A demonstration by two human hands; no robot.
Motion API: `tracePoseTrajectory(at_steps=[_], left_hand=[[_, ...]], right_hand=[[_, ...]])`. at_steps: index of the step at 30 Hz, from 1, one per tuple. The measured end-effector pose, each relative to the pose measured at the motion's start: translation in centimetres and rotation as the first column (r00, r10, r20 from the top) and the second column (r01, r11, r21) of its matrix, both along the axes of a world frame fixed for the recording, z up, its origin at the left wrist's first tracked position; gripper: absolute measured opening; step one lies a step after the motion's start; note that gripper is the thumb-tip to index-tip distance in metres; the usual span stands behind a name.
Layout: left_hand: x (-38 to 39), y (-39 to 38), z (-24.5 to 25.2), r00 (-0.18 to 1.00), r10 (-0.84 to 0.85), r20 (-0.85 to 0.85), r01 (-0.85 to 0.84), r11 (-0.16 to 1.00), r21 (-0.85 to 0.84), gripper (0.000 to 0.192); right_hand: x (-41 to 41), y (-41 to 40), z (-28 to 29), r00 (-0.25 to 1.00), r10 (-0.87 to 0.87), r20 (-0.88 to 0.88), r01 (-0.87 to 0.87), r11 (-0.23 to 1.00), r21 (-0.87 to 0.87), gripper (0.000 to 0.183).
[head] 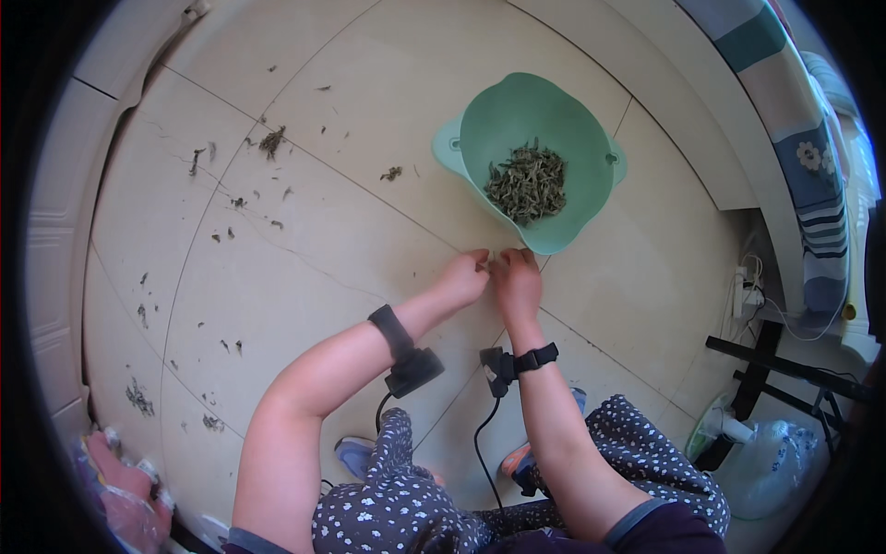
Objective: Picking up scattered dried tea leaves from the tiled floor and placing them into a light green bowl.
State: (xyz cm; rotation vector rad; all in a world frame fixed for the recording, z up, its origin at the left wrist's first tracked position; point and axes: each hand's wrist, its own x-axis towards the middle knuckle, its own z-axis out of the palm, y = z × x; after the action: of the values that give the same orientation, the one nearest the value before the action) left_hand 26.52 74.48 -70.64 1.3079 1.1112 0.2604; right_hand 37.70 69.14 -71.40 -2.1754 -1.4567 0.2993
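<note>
A green plastic basin [588, 124] with two side handles stands on the tiled floor before me, a heap of dried, dark leafy plant matter [527, 181] inside it. Just below its near rim, my left hand [467, 278] and my right hand [518, 277] meet with bent fingers. A small bit of the plant matter shows between the fingertips, pinched by my left hand; what my right fingers hold is too small to tell. Clumps of the same dried matter [272, 142] lie scattered over the floor to the left. Both wrists wear black straps with cabled devices.
A pale cabinet [52, 277] lines the left side, with a plastic-wrapped pink item [128, 485] at its foot. A bed edge with a patterned cloth [803, 156] borders the upper right. A power strip with cables [747, 294], a black metal frame [782, 367] and a bagged fan [768, 457] stand right.
</note>
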Motion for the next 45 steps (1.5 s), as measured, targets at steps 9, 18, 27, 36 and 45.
tracePoseTrajectory(at_steps=[9,18,27,36,45], left_hand=[[-0.8,0.0,-0.3,0.962,0.187,0.201,-0.123,0.948,-0.292,0.050],[-2.0,-0.4,-0.1,0.935,0.261,0.240,-0.149,0.904,-0.401,0.047],[-4.9,0.5,3.1,0.857,0.425,0.293,-0.221,0.815,-0.535,0.049],[-1.5,3.9,13.6,0.635,0.180,0.751,0.005,0.972,-0.236,0.048],[-8.0,3.8,6.9,0.801,0.425,0.423,-0.264,0.883,-0.387,0.047]], right_hand=[[-1.1,1.1,-1.6,0.985,0.143,0.094,-0.136,0.988,-0.072,0.004],[-2.4,0.7,-0.4,0.980,0.037,-0.195,-0.037,0.999,0.004,0.005],[-4.1,1.3,2.9,0.890,0.064,-0.451,-0.018,0.994,0.106,0.017],[-1.5,5.8,13.1,0.973,0.124,-0.194,-0.006,0.855,0.518,0.019],[-1.1,4.8,8.1,0.986,0.123,0.109,-0.146,0.960,0.240,0.031]])
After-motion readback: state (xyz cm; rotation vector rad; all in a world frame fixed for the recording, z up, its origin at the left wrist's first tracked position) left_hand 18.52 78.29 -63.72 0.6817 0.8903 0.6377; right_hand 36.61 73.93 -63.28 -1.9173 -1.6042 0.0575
